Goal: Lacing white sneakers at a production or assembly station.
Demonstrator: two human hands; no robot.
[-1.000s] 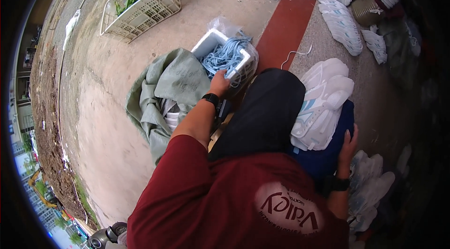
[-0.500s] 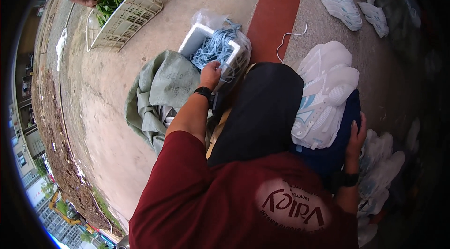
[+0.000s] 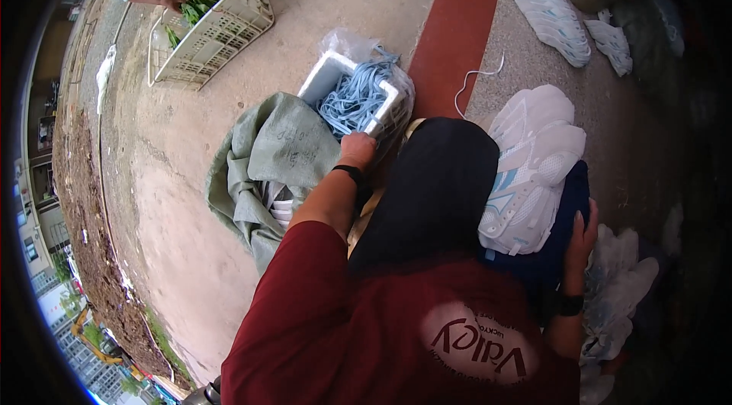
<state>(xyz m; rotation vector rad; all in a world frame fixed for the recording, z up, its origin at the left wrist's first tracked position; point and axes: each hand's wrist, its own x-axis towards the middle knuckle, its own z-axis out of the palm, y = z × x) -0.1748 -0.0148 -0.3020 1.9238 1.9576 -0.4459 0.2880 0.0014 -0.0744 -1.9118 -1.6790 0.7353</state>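
1. The left fingers [image 3: 366, 143] are curled in at the near rim of the box [image 3: 315, 85]; whether anything is pinched cannot be told.
2. The right fingers [image 3: 588, 233] are slightly spread, laid against the blue cloth [image 3: 569, 210] beside the stacked uppers [image 3: 526, 184].
3. Many laces [image 3: 352, 104] are left heaped in the box; none can be made out on the stack.
4. More uppers are piled rightward [image 3: 614, 275] and rowed ahead [image 3: 547, 17].

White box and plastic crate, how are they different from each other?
The white box holds blue laces; the crate holds leafy greens. The white box is near the left hand; the crate stands farther off. The crate looks larger than the white box. Both are open with contents showing.
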